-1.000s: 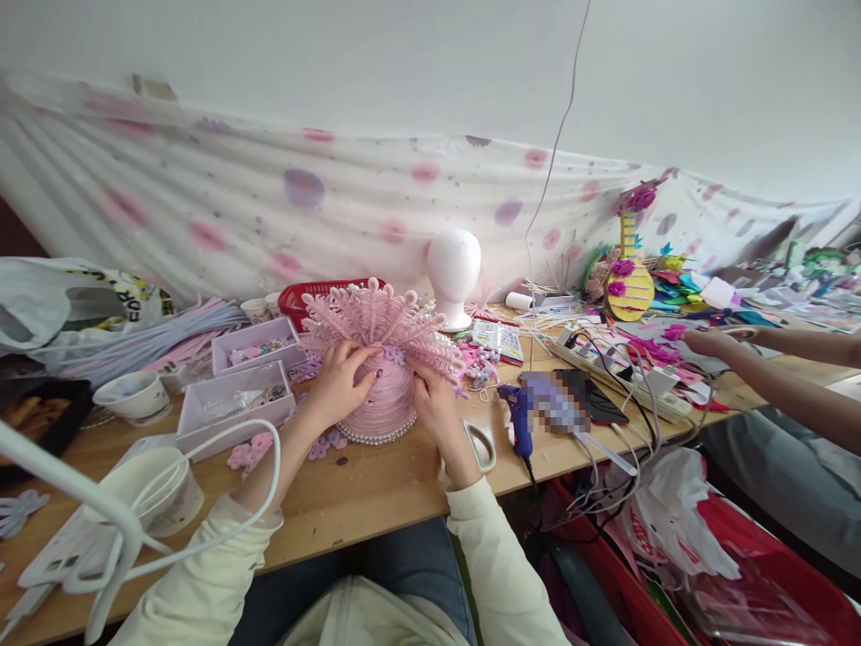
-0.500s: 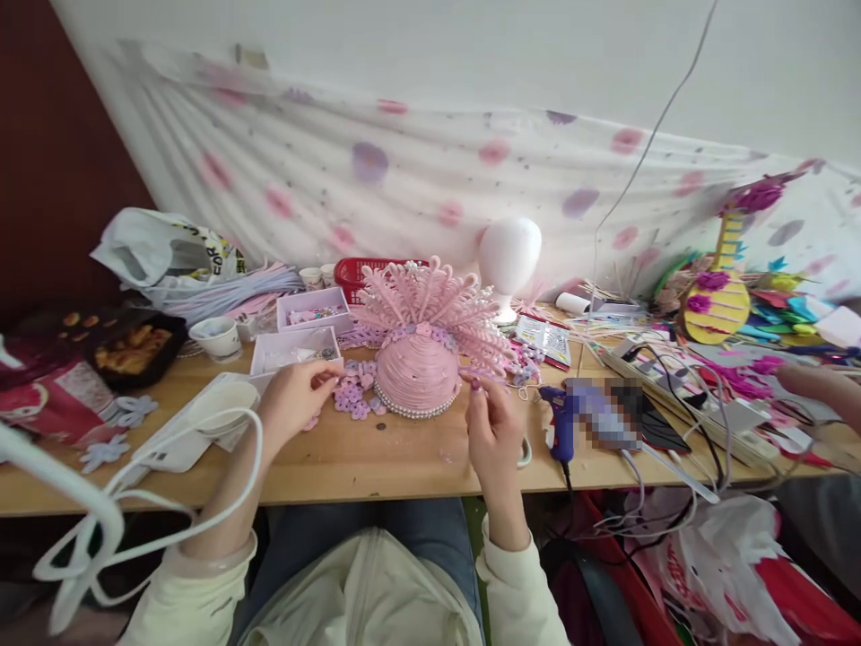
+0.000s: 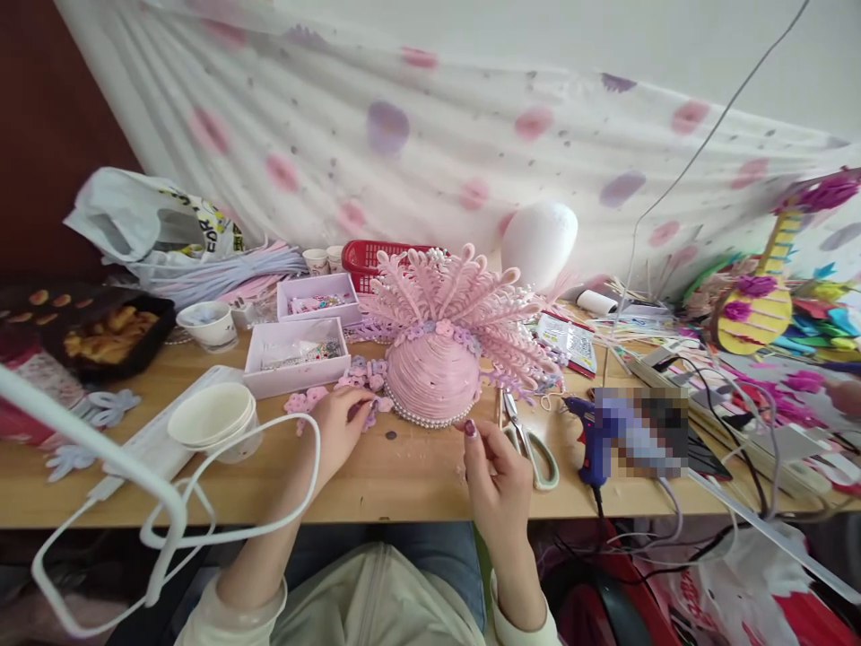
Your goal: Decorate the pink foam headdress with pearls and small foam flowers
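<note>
A pink dome-shaped headdress point(image 3: 434, 377) with a pearl rim and a fan of pink pipe-cleaner sprays point(image 3: 464, 296) stands on the wooden table point(image 3: 404, 484). My left hand point(image 3: 340, 426) rests just left of it, fingertips curled down onto a scatter of small pink and purple flowers point(image 3: 360, 377). My right hand point(image 3: 496, 471) hovers in front of the dome's right edge. Its fingers are curled and thumb and forefinger are pinched together; what they hold is too small to see. Scissors point(image 3: 531, 440) lie right beside it.
A blue glue gun point(image 3: 590, 440) and tangled cables lie to the right. White bead trays point(image 3: 296, 354), paper cups point(image 3: 212, 417), a bowl point(image 3: 208, 323), a red basket point(image 3: 367, 256) and a foam head point(image 3: 538, 242) surround the headdress. A white cable point(image 3: 202, 529) loops near the front edge.
Both hands have come off the headdress. The left dropped to the small flowers, the right drew back toward the table edge. The view swung left and closer.
</note>
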A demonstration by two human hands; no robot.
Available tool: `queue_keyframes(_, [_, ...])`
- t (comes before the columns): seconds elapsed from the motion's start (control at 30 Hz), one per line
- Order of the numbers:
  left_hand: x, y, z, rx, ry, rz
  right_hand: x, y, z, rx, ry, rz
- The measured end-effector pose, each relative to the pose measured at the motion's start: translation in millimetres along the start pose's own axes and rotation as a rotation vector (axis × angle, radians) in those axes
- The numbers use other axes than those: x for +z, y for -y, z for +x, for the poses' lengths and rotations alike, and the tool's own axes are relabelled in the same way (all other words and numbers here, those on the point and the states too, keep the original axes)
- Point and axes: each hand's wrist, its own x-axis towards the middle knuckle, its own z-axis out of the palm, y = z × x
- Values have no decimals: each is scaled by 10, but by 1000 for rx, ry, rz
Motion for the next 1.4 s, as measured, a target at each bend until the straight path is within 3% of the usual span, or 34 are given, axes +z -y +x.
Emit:
queue_keyframes(0.13, [-18, -41, -17, -230, -72, -376, 158, 82, 76, -4, 85, 57])
queue_keyframes(0.27, [-26, -225, -23, -422, -58, -523, 321, 149, 153, 21, 255, 63])
queue_keyframes(0.37, [-41, -327, -45, -501, -7, -629, 421, 173, 165, 66, 346, 50])
queue_keyframes(0.53, [-32, -390, -135, -546, 31, -798, 477, 191, 110, 244, 319, 179])
queue_keyframes(0.73, [51, -519, -231, -283, 46, -614, 362, 183, 75, 319, 253, 296])
queue_keyframes(0.97, [320, -802, -229, 54, -15, -308, 3, -57, 159, 278, 40, 234])
queue_keyframes(1.13, [402, -857, -43, 361, -268, 92, -191, -328, 378, 299, 12, 157])
queue_keyframes(1.2, [395, -825, 39, 413, -290, 248, -207, -368, 466, 270, 38, 130])
queue_keyframes(1.4, [414, -709, 144, 422, -157, 433, -134, -346, 601, 273, 138, 164])
